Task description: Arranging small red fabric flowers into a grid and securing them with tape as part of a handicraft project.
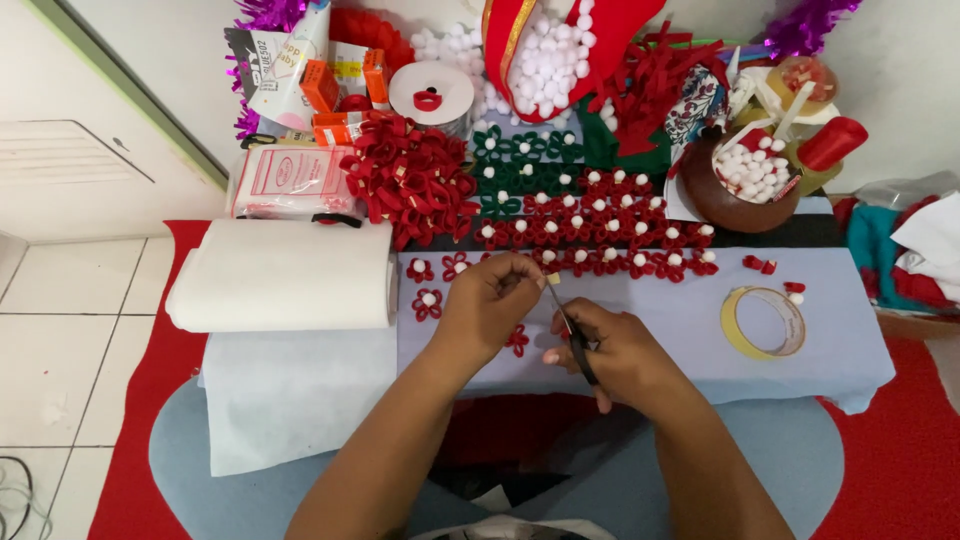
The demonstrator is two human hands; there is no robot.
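My left hand [490,300] is pinched shut on a small yellowish scrap [553,279], perhaps tape, though it is too small to tell. My right hand [610,350] is closed around dark scissors [575,340], blades pointing up at that scrap. Both hover over the middle of the desk [850,350], near its front edge. A red felt flower [517,341] lies beneath them. A tape roll [763,322] sits toward the right edge, a white felt roll [285,275] at the left.
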